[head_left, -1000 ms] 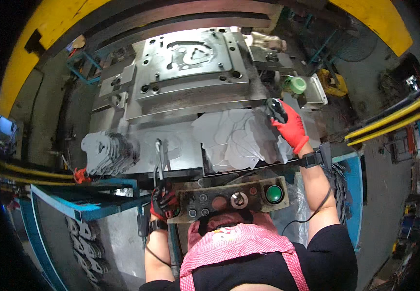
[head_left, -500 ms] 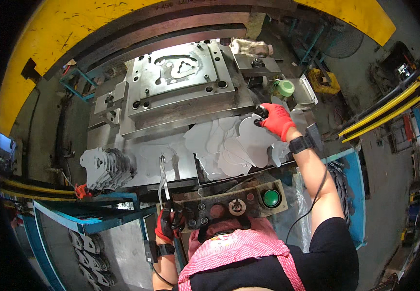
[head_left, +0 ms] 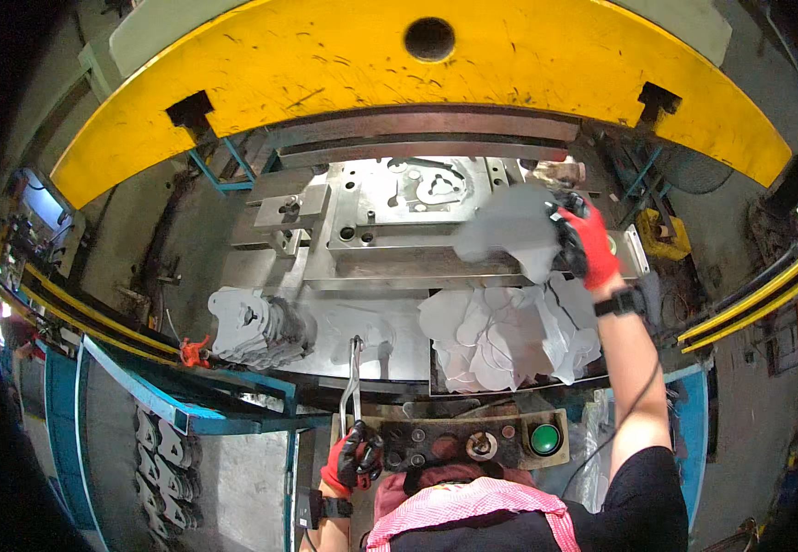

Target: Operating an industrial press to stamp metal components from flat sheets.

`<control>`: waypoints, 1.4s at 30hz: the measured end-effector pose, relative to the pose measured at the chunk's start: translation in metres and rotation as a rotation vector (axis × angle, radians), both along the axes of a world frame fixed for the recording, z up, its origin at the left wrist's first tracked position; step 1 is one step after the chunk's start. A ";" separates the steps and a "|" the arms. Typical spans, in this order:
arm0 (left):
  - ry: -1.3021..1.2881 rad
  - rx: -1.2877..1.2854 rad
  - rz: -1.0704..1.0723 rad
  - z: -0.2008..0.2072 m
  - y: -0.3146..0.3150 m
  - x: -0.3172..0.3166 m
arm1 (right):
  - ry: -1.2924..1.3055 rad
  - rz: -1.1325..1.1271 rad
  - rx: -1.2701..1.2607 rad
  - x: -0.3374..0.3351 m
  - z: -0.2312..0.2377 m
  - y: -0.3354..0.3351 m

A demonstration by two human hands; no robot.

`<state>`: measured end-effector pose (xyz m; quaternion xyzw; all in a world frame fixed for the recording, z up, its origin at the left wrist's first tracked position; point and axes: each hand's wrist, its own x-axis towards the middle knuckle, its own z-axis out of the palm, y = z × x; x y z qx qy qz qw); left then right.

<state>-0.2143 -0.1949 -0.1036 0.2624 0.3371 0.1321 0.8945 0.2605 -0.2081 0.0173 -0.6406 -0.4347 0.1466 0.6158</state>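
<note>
A flat grey sheet-metal blank [head_left: 508, 230], slightly blurred, is gripped at its right end by my right hand [head_left: 585, 241] in a red and black glove. It hangs above the front right of the steel die [head_left: 399, 268], over a loose pile of similar blanks [head_left: 486, 336]. My left hand [head_left: 355, 460], gloved the same way, is closed round the handles of long metal tongs [head_left: 353, 379]. Their tips point away from me and reach the steel plate [head_left: 408, 327] between the pile and a stack of cut metal parts [head_left: 250, 324] on the left.
A yellow press ram [head_left: 325, 69] spans the far side above the die. Close to me is a control panel [head_left: 445, 442] with a green push button [head_left: 543, 440]. Blue frames [head_left: 192, 419] stand at both sides; more cut parts [head_left: 164, 469] lie at lower left.
My right hand has come up from the pile and now holds a blank in the air near the die. My left hand still holds the tongs. The whole view has shifted.
</note>
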 end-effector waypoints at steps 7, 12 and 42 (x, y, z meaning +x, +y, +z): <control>0.132 0.060 0.053 0.002 0.000 -0.015 | 0.294 -0.233 0.213 -0.020 -0.038 0.169; 0.101 0.028 0.177 -0.016 -0.015 -0.056 | -0.264 -0.417 -0.218 -0.037 -0.037 0.187; 0.213 -0.228 0.228 -0.074 -0.074 -0.049 | -0.310 -0.291 -0.368 -0.010 -0.046 0.183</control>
